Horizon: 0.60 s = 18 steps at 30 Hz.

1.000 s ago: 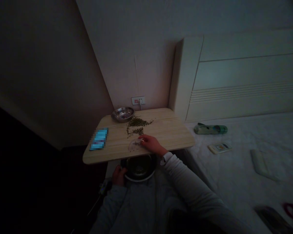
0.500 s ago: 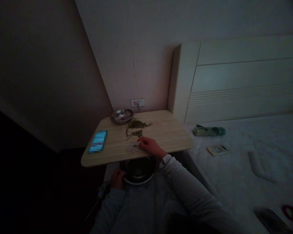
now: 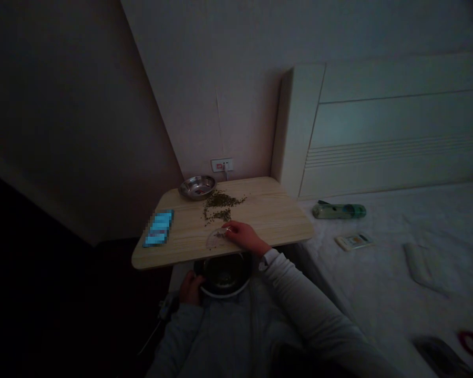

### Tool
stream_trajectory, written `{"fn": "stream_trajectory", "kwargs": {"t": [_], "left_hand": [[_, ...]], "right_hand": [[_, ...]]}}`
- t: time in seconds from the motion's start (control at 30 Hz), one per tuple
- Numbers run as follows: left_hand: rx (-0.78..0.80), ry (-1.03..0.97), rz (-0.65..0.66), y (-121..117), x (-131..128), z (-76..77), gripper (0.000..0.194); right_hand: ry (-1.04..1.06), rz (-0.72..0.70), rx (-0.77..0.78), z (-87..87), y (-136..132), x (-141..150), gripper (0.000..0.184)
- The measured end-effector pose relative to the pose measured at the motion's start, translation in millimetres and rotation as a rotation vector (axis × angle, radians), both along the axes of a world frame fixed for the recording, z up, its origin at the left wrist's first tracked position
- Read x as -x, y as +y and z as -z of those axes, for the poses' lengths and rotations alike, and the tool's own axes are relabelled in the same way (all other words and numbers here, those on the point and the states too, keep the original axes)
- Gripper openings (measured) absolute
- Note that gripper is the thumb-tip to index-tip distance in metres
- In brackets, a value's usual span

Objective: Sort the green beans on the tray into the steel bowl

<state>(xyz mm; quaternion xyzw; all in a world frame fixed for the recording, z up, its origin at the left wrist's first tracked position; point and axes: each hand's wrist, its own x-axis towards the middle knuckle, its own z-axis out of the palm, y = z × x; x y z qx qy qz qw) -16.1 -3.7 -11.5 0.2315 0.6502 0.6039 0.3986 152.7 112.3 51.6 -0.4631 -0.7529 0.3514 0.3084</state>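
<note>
Fingers of my right hand (image 3: pixel 242 236) pinch a clear, rounded plastic piece (image 3: pixel 216 239) close to the front edge of the wooden table (image 3: pixel 271 215). A few dark bits show at the plastic. Small greenish-brown grains (image 3: pixel 223 199) lie loose just beyond it, in a larger patch and a smaller one. Below the table edge, my left hand (image 3: pixel 191 287) grips the rim of a dark round bowl (image 3: pixel 224 273) with a pale rim, resting at my lap. Its inside is dim, with some grain-like specks visible.
A shiny metal bowl (image 3: pixel 197 188) stands at the table's back left, and a lit phone (image 3: pixel 158 228) lies at the left. On the bed (image 3: pixel 386 262) to the right are a green bottle-like item (image 3: pixel 339 211) and a pale phone (image 3: pixel 353 241). A plugged socket (image 3: pixel 222 165) is on the wall.
The view has shifted very slightly. My right hand stays nearly in place with the plastic piece, and my left hand keeps its hold on the dark bowl.
</note>
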Motion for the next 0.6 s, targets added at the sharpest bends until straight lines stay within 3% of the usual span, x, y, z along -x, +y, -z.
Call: {"fn": "stream_trajectory", "kwargs": {"t": [0.27, 0.6], "left_hand": [[-0.015, -0.033, 0.013, 1, 3, 7.9, 0.014], [-0.015, -0.013, 0.008, -1, -1, -2.3, 0.011]], "right_hand": [[0.012, -0.017, -0.012, 7.4, 4, 0, 0.03], [0.008, -0.011, -0.014, 7.0, 3, 0, 0.03]]}}
